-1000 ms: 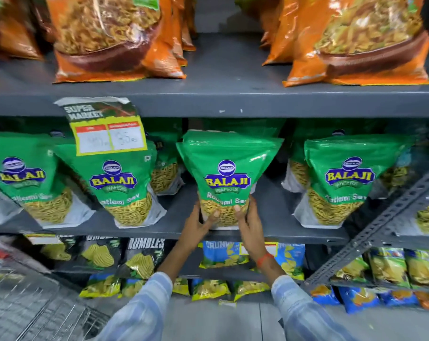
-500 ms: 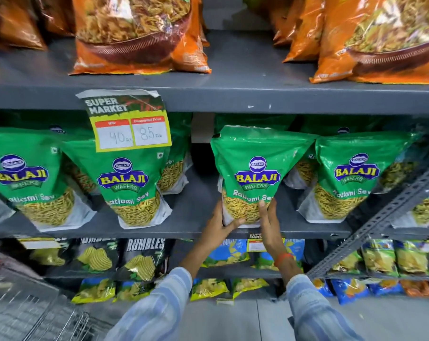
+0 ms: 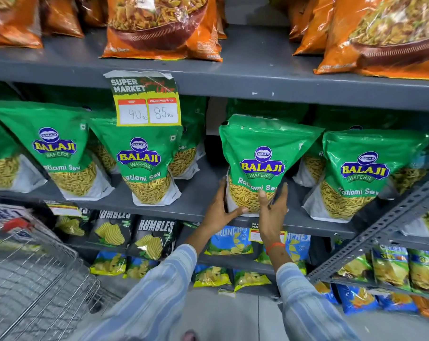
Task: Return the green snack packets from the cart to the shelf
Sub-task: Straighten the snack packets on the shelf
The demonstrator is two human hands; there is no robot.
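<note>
Grey shelf (image 3: 198, 193) stacked with green bags, and both hands, left hand (image 3: 221, 207) and right hand (image 3: 273, 209), are cupped round the base of the green snack packet (image 3: 262, 163) standing near the front edge, top-heavy enough to tip forward if released crooked.

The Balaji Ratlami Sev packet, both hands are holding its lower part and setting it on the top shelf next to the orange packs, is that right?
Not quite. The head view shows both hands, left hand and right hand, holding the lower part of the Balaji Ratlami Sev packet, but on the middle shelf among the other green packets, not the top shelf. The orange packs sit one shelf above.
</note>
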